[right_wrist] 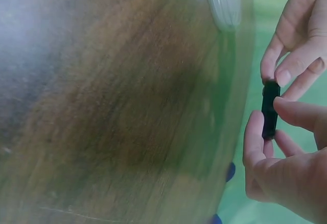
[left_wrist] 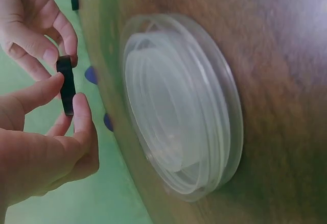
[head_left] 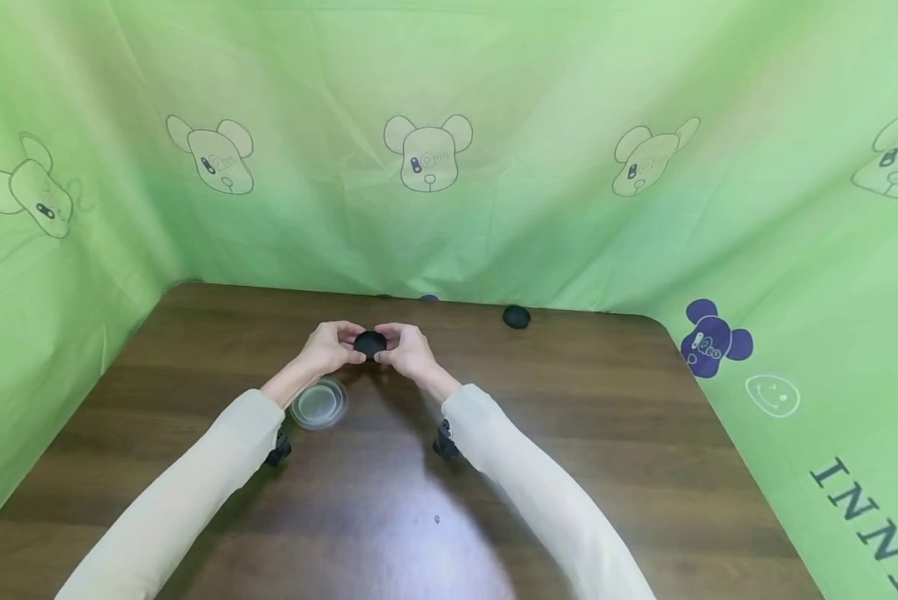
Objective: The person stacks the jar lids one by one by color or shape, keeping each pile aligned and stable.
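A small round black disc [head_left: 369,343] is held up off the table by both hands, toward its far side. My left hand [head_left: 330,347] pinches the disc's left edge between thumb and fingers. At the opposite edge, my right hand [head_left: 407,350] pinches it the same way. Both wrist views show the disc edge-on as a thin, flat black piece [left_wrist: 66,85], with fingertips on its two faces. Below my left wrist sits a clear, round plastic container [head_left: 319,403] with nested rings, lying flat on the wood.
A second black disc [head_left: 516,317] lies near the table's back edge, to the right of the hands. The brown wooden table [head_left: 569,433] meets a green printed curtain [head_left: 433,233] at the back and sides. A tiny speck [head_left: 437,519] shows toward the front.
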`<state>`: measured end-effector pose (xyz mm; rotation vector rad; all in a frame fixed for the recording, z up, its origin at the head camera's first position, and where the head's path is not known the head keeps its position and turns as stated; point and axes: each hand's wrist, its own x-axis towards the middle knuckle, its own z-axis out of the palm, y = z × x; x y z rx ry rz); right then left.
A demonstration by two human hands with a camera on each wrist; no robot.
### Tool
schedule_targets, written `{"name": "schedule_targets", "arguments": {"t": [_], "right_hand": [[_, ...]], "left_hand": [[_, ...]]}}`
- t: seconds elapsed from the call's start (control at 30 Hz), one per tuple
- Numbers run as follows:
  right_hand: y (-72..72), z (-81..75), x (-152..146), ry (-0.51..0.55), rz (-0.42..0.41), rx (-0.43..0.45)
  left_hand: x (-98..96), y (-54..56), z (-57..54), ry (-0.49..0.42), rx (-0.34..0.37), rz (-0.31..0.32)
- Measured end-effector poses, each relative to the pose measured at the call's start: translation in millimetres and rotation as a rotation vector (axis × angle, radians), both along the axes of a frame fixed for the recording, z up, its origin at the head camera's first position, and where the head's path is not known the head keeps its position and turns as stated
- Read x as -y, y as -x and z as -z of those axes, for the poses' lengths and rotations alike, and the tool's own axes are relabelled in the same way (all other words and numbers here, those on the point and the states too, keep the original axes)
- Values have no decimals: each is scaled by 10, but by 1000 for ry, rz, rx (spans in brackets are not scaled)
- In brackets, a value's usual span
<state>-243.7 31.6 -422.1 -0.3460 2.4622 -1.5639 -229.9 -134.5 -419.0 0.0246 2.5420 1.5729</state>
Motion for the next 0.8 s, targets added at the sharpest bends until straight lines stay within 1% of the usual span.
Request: {"name": "schedule_targets", "arguments": {"t": [0.13,0.2,0.33,0.47,0.57,0.8], "right_hand": [[-74,7,-31,5,-11,-9],[-90,15,-52,2,-10,-21],[-110,17,-104,-20,-10,-28],[-136,-13,-152,-37,-12,-26],[-158,-24,-180,-29,-8,-26],[-220,-10,-240,-6,-13,-22]], "left_hand": [[-13,-100,-16,-38,-4,5],[-26,-129,-19,-57,-9,9],[-63,-162,-16,-78,3,14],[-97,-186,-40,-83,16,11],[-118,-202,-60,-82,25,12],[-163,-270,-67,-75,35,14]]}}
